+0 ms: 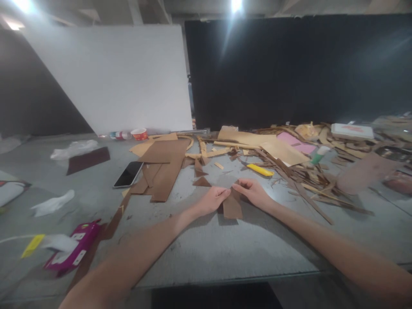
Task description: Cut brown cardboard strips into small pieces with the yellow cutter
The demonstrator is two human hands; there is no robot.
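Between my hands, just above the grey tabletop, is a small piece of brown cardboard. My left hand pinches its upper left edge. On the opposite side, my right hand grips the upper right edge with thumb and fingers. The piece hangs tilted, and a darker face shows at its left. A yellow utility knife lies just beyond my right hand. Small brown triangular scraps lie beyond my left hand.
Brown cardboard sheets and a phone lie to the left, with a purple power strip nearer. Many cardboard strips are heaped at right, near a glue stick and a white box. A paper cup stands behind.
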